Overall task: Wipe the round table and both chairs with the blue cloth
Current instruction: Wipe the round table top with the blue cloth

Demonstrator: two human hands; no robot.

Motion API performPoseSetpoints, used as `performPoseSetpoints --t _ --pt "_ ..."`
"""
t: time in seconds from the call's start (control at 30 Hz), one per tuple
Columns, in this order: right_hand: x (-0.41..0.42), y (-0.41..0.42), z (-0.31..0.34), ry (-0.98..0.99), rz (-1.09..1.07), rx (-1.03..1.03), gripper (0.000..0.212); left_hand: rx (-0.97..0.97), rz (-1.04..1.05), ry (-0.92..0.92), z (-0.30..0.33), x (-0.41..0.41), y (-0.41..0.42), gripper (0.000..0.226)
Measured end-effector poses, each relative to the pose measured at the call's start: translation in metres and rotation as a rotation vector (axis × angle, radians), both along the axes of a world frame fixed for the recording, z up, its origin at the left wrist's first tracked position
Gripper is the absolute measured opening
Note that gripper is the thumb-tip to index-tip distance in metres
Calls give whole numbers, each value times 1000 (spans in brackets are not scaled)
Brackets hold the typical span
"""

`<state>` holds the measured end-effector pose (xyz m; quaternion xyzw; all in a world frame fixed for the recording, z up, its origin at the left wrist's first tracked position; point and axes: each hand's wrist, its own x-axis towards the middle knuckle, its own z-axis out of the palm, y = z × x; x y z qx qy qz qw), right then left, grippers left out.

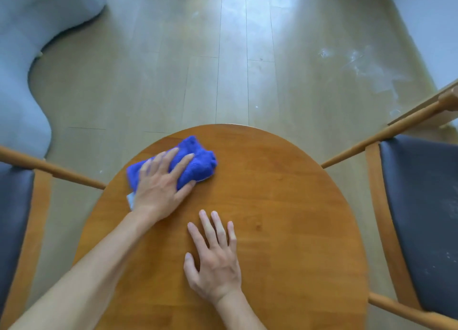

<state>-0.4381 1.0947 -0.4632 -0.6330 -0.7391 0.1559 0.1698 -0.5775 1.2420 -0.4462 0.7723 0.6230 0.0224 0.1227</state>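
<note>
Pressing down with my left hand (pixel 161 190), I hold the blue cloth (pixel 195 162) bunched against the far left part of the round wooden counter (pixel 285 205); my fingers lie spread and nearly straight over the cloth, the thumb reaching along its near edge, and a small pale tag (pixel 130 200) of the cloth peeks out beside my wrist; the cloth sits just inside the counter's far left rim. My right hand (pixel 214 262) rests flat on the bare wood nearer to me, fingers straight and slightly apart, holding nothing, close to the left hand but not touching it or the cloth. To my left stands one chair (pixel 14 205) with a dark padded seat and a light wooden frame, its rail reaching to the counter's edge; to my right stands the other chair (pixel 421 205), the same make, with pale specks scattered on its dark seat. Beyond the counter lies a light wood-plank floor (pixel 233 69) with whitish smears toward the right; a grey upholstered sofa (pixel 22 56) curves along the upper left.
</note>
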Motion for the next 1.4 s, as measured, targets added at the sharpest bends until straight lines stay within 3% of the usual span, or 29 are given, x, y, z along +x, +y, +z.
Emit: performPoseSetpoints --t 0.1,0.27,0.33,0.57,0.8,1.0,1.1,1.17,1.27,1.4 --pt "18 -2 8 113 11 -18 51 -40 193 21 3 -42 -45 72" --pt "134 3 17 -197 -234 -118 55 -49 297 39 6 -38 -56 79" --pt "167 -2 11 -279 -240 -187 60 -5 333 24 5 -33 -54 77" --pt "177 -9 -6 -272 -219 -134 64 47 593 -22 1 21 -24 76" --pt "177 -9 -8 -301 -203 -98 67 47 223 44 -7 173 44 62" --pt "179 -7 -7 -267 -203 -80 63 56 -293 -3 -11 281 7 61" --pt "180 -6 -5 -253 -215 -71 64 56 -465 -59 -7 250 11 57" --pt "180 -6 -4 -254 -207 -83 65 71 -436 -46 -6 200 19 58" --pt "179 -6 -4 -262 -204 -97 63 109 -188 -23 -5 102 27 62" --pt "178 -6 -5 -234 -217 -92 61 23 299 34 0 -5 0 76"
